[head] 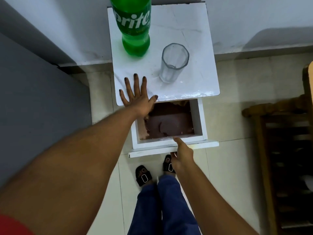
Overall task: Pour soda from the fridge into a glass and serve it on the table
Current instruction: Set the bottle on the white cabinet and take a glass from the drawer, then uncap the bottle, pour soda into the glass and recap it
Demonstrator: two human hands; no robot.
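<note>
Head view: one green soda bottle (134, 29) is cut off at the top edge, its cap unseen. One empty glass (173, 62) stands near it on the white bench (194, 31). The left hand (135, 97) is laid flat, fingers spread, on the bench corner. The right hand (182, 154) is closed on the front of one open drawer (169, 124), its fingers partly hidden beneath.

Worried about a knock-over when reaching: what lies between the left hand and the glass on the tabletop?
Nothing: in the head view only bare white tabletop separates the flat left hand from the empty glass.
</note>
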